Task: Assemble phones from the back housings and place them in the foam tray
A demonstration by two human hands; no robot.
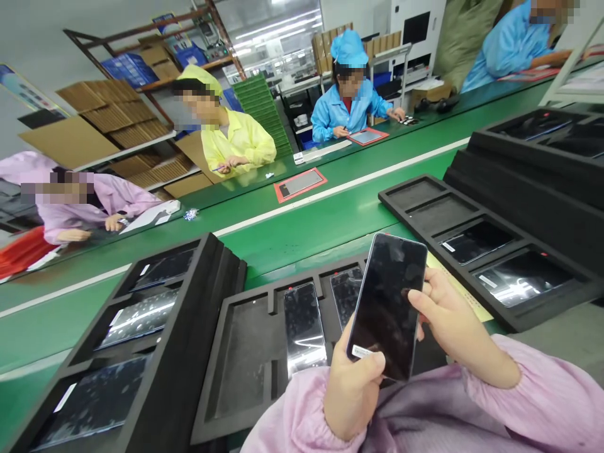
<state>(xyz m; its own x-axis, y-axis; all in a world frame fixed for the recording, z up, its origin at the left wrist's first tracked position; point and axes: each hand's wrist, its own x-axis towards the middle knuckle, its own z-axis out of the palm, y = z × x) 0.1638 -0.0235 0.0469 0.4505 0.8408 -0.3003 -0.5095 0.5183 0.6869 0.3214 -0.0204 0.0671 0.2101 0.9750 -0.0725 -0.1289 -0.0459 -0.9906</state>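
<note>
between left hand [353,384] and right hand [446,311] is one phone [389,296], long axis running forward, top leaning slightly right; left grips the lower left corner, right the right edge.

One phone [389,296] is over the middle tray [243,352], more phones [304,327] in it; a tray stack [189,340] stands left, another tray [422,189] lies right, the conveyor belt [377,192] behind, co-workers [346,110] along its far side
</note>
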